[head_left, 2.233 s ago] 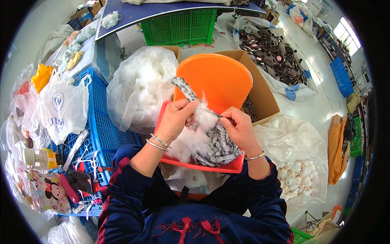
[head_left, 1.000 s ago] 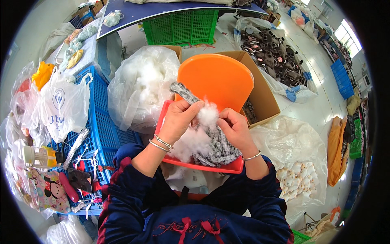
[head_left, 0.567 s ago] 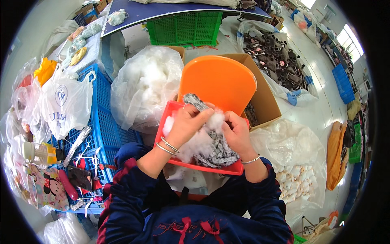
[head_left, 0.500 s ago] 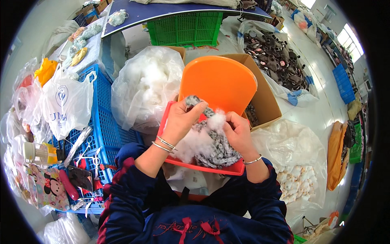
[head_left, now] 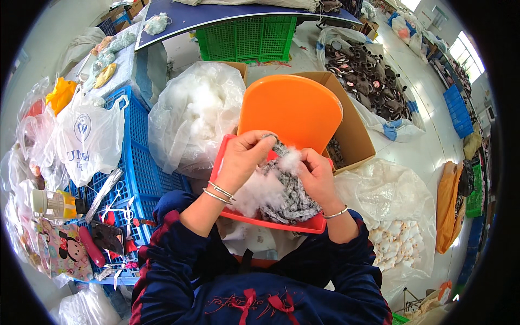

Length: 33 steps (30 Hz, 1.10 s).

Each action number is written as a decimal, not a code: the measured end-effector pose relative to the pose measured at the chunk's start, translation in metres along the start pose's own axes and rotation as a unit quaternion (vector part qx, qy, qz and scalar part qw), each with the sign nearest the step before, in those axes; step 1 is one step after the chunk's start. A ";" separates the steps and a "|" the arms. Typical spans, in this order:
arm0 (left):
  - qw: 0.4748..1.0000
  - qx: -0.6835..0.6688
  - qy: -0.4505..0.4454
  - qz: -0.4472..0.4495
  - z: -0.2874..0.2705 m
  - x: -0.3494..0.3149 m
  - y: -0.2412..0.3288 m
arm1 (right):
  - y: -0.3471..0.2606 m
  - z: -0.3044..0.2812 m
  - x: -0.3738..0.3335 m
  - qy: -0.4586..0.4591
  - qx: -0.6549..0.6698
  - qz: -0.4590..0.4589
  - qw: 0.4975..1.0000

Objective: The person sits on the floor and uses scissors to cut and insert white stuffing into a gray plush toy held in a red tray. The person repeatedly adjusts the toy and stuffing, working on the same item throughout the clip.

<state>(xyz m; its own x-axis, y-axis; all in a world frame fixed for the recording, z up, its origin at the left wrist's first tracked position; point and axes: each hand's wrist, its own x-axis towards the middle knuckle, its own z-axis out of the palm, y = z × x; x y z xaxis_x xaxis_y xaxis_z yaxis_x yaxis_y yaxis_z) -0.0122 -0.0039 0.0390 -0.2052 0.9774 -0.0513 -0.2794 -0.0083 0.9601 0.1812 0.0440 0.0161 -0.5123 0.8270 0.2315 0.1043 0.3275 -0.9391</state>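
My left hand [head_left: 245, 158] pinches a small grey mottled plush piece [head_left: 279, 148] between thumb and fingers, above a red tray [head_left: 238, 216] on my lap. Much of that piece is covered by the fingers. Close beside it, my right hand [head_left: 318, 176] is closed on a tuft of white stuffing [head_left: 291, 161]; its fingertips are partly hidden. Under both hands the tray holds a loose heap of white stuffing [head_left: 253, 195] on the left and a pile of grey mottled plush pieces [head_left: 292, 203] on the right.
An orange stool seat [head_left: 292, 111] stands just beyond the tray, before a cardboard box [head_left: 355, 132]. To the left are a clear bag of stuffing [head_left: 197, 108] and blue crates [head_left: 135, 135] bearing scissors [head_left: 127, 214]. A plastic sack [head_left: 401, 189] of small pale pieces lies right.
The grey plush piece in my left hand no longer sticks up above the fingers; its top has gone down into the grip. My right hand has hardly moved.
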 end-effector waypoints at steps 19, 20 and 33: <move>0.998 -0.029 -0.027 -0.038 -0.005 0.006 -0.001 | -0.002 -0.039 0.011 -0.167 -0.006 0.167 0.972; 0.997 0.002 -0.054 -0.047 -0.007 0.005 0.000 | 0.003 -0.046 0.012 -0.145 -0.036 0.156 0.976; 0.960 0.127 -0.233 -0.089 0.006 0.001 -0.023 | -0.011 -0.012 0.014 -0.087 0.179 0.091 0.976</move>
<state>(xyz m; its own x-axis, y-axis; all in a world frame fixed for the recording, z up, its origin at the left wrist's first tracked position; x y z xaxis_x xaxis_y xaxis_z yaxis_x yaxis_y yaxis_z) -0.0002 -0.0018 0.0181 0.2835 0.9474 -0.1483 -0.0205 0.1606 0.9868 0.1829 0.0575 0.0325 -0.6533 0.7562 0.0362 -0.0822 -0.0234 -0.9963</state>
